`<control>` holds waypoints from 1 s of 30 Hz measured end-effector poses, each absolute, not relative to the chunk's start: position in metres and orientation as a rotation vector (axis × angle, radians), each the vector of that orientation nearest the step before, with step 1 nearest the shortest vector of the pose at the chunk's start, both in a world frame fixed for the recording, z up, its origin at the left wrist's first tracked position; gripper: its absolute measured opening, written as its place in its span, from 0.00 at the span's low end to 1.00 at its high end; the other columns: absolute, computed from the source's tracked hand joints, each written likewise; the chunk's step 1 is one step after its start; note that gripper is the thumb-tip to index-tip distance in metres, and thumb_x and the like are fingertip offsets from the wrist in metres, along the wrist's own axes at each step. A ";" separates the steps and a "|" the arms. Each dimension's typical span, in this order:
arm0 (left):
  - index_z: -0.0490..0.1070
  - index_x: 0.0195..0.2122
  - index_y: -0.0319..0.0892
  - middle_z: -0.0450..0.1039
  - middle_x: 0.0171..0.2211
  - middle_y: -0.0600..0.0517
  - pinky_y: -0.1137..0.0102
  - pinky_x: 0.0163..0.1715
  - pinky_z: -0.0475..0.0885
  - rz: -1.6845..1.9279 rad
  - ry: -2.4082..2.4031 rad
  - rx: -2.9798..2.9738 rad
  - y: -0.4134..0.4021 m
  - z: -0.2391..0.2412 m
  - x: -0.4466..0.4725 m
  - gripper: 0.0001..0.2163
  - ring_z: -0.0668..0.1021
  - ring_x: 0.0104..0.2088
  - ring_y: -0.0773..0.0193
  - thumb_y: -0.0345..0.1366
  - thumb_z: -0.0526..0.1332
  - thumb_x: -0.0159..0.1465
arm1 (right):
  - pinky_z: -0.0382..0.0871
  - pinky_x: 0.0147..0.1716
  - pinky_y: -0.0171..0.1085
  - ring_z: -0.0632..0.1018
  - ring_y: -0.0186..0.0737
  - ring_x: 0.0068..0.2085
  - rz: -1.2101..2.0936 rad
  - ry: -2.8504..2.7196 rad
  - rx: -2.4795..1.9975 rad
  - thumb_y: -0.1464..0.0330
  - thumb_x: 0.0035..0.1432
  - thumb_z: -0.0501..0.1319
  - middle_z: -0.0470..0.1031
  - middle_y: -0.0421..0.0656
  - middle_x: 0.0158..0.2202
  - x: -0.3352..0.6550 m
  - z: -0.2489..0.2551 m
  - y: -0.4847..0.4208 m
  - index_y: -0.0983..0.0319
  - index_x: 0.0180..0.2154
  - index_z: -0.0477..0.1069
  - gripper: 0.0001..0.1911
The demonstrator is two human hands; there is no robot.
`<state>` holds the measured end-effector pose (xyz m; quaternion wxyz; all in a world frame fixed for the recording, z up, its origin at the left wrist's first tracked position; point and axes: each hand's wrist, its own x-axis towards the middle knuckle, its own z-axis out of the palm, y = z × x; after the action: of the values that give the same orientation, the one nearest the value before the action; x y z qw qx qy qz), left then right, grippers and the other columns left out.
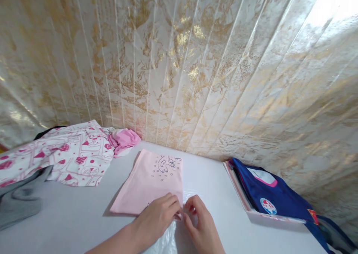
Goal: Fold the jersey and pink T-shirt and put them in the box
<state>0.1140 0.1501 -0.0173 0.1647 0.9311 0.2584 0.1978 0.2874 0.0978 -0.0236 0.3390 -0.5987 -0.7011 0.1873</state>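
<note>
A folded pale pink garment (151,181) with a small cat drawing lies flat on the white table (78,216), in the middle. My left hand (156,218) rests on its near right corner with the fingers curled and pinching the edge. Close beside it, my right hand (200,222) also pinches at that corner, fingers bent together. Under both hands lies something glossy and clear, like a plastic bag (167,239); how far it reaches is hidden by my hands.
A pile of white clothes with pink print (61,155) and a pink piece (124,140) lies at the left, with a grey garment (19,200) nearer me. At the right, a folded navy jersey (268,194) sits on a flat pack. A shiny gold-patterned wall (195,67) stands behind.
</note>
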 end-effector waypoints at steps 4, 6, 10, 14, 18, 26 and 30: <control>0.66 0.35 0.41 0.70 0.38 0.53 0.71 0.37 0.68 0.509 0.751 2.646 0.154 -0.013 0.115 0.07 0.72 0.39 0.62 0.22 0.58 0.64 | 0.63 0.32 0.36 0.71 0.40 0.32 0.085 -1.916 -1.755 0.71 0.53 0.59 0.69 0.41 0.30 0.276 -0.042 0.088 0.58 0.29 0.62 0.05; 0.66 0.35 0.41 0.70 0.37 0.53 0.71 0.36 0.68 0.515 0.751 2.659 0.156 -0.014 0.118 0.07 0.72 0.39 0.62 0.22 0.56 0.64 | 0.62 0.31 0.36 0.71 0.40 0.32 -0.016 -1.935 -1.809 0.73 0.53 0.58 0.69 0.41 0.31 0.270 -0.046 0.088 0.58 0.30 0.62 0.05; 0.65 0.35 0.42 0.69 0.37 0.52 0.70 0.37 0.68 0.570 0.755 2.647 0.157 -0.020 0.122 0.06 0.72 0.39 0.62 0.25 0.54 0.66 | 0.59 0.29 0.35 0.70 0.38 0.29 -0.129 -1.917 -1.825 0.74 0.53 0.57 0.68 0.40 0.29 0.268 -0.047 0.091 0.57 0.29 0.60 0.07; 0.64 0.35 0.42 0.69 0.37 0.52 0.70 0.37 0.68 0.598 0.759 2.667 0.156 -0.022 0.122 0.05 0.72 0.39 0.61 0.26 0.53 0.67 | 0.58 0.29 0.34 0.71 0.38 0.28 -0.120 -1.913 -1.816 0.74 0.54 0.57 0.68 0.39 0.28 0.270 -0.046 0.089 0.57 0.29 0.60 0.07; 0.64 0.36 0.42 0.69 0.38 0.52 0.70 0.38 0.67 0.589 0.717 2.649 0.155 -0.021 0.120 0.06 0.72 0.40 0.62 0.24 0.53 0.66 | 0.55 0.28 0.34 0.71 0.37 0.27 -0.072 -1.905 -1.876 0.72 0.55 0.57 0.68 0.39 0.26 0.268 -0.041 0.088 0.57 0.28 0.60 0.06; 0.63 0.38 0.43 0.68 0.39 0.54 0.70 0.40 0.66 0.597 0.703 2.549 0.156 -0.022 0.115 0.10 0.71 0.41 0.62 0.20 0.54 0.62 | 0.52 0.27 0.35 0.72 0.37 0.27 0.011 -1.937 -2.058 0.74 0.55 0.54 0.70 0.39 0.26 0.268 -0.036 0.088 0.58 0.28 0.61 0.06; 0.63 0.41 0.43 0.68 0.41 0.53 0.70 0.41 0.67 0.526 0.753 2.596 0.154 -0.019 0.116 0.14 0.70 0.43 0.62 0.18 0.54 0.60 | 0.53 0.28 0.34 0.73 0.36 0.29 0.006 -1.938 -2.020 0.77 0.53 0.54 0.71 0.39 0.28 0.272 -0.036 0.085 0.58 0.28 0.61 0.07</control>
<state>0.1163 0.1545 -0.0190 0.1928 0.9251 0.2682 0.1875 0.2717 0.0847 -0.0359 0.1702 -0.7112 -0.6821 0.0021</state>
